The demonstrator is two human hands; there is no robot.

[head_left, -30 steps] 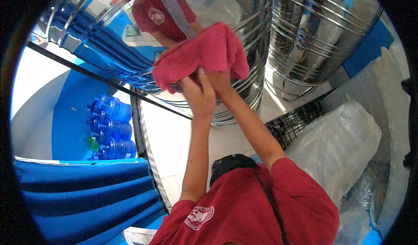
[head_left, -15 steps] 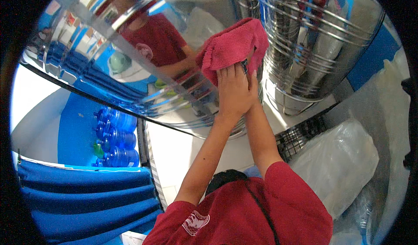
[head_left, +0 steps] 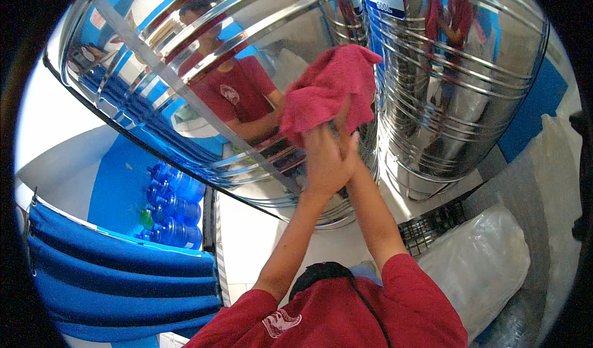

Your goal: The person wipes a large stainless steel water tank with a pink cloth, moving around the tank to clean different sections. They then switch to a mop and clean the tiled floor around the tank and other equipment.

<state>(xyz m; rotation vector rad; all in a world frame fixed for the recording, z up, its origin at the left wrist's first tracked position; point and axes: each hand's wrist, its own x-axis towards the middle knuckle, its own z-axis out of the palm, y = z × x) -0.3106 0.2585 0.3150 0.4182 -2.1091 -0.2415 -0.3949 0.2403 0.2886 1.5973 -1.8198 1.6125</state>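
Observation:
A red terry cloth (head_left: 330,88) is bunched against the side of a large, shiny, ribbed steel tank (head_left: 296,29). My left hand (head_left: 322,165) grips the lower part of the cloth, its fingers smeared by motion. Close against it, my right hand (head_left: 350,153) reaches up into the cloth, which covers part of its fingers. The two wrists almost touch. A reflection of me in a red shirt shows in the tank wall to the left of the cloth.
A second ribbed steel tank (head_left: 457,94) stands at the right on a metal stand. Below it are a black crate (head_left: 432,227) and a clear plastic bag (head_left: 479,271). Blue water jugs (head_left: 176,209) and a blue curtain (head_left: 123,280) are at the left.
The view has tilted upward, so the tanks, cloth and hands sit lower in the picture. The cloth has changed its folds, and a small dark thing between my hands no longer shows.

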